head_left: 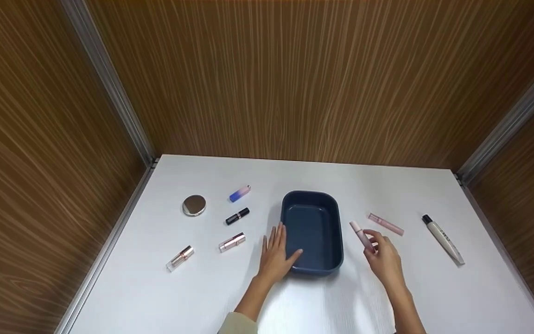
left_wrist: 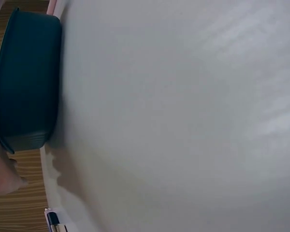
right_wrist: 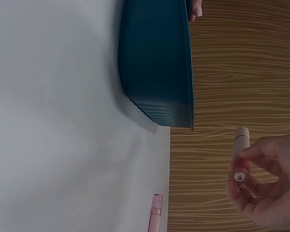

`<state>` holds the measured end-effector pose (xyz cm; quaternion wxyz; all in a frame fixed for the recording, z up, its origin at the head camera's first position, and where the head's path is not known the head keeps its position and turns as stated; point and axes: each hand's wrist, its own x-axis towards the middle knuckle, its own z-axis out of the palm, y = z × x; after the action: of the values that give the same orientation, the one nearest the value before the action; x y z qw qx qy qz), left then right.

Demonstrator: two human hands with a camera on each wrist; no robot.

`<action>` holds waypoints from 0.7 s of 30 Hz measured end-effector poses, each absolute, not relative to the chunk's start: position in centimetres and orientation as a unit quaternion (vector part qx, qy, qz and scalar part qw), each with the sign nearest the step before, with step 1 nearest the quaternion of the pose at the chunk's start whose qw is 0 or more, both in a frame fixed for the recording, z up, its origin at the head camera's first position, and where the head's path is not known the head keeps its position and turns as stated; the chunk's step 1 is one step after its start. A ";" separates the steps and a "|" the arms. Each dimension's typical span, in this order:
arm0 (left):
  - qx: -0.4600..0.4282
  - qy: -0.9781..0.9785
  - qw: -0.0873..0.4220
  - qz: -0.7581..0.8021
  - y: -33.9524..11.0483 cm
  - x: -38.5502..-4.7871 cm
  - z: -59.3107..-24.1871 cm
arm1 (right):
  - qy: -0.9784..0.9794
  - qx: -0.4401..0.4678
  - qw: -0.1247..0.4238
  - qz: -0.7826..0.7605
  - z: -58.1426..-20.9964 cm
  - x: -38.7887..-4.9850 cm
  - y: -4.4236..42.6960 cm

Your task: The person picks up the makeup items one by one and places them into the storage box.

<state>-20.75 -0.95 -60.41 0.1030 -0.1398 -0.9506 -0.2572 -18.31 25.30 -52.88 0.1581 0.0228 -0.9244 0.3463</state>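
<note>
A dark blue rectangular tray (head_left: 312, 271) with raised walls stands on the white table, nothing lying inside it. My left hand (head_left: 274, 260) rests on its left rim, fingers straight and spread. To the right of the tray, my right hand (head_left: 384, 260) pinches a pale pink lip gloss tube (right_wrist: 241, 145) between thumb and fingers. In the right wrist view the tube is held up off the table, its round labelled end towards the camera. A second pink tube (head_left: 386, 224) lies on the table just beyond the right hand.
Left of the tray lie a round compact (head_left: 194, 205), a blue-pink tube (head_left: 240, 193), a black lipstick (head_left: 237, 216) and two rose-gold lipsticks, one nearer (head_left: 180, 258) and one farther (head_left: 232, 242). A white tube with black cap (head_left: 443, 240) lies far right. Wood-grain panels (head_left: 276, 83) enclose the table.
</note>
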 end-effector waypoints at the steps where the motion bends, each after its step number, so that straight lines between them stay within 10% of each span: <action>1: -0.139 -0.950 0.103 -0.258 -1.0 -20.8 -60.4 | -0.924 0.026 0.158 0.347 -52.9 -18.4 25.3; 21: -0.124 -0.952 0.127 -0.249 -0.8 -20.6 -60.6 | -0.924 0.051 0.157 0.346 -53.0 -18.8 24.5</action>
<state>-20.64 -0.84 -60.57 0.1269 -0.1235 -0.9523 -0.2487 -18.75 24.51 -53.03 0.1566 0.0507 -0.9235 0.3464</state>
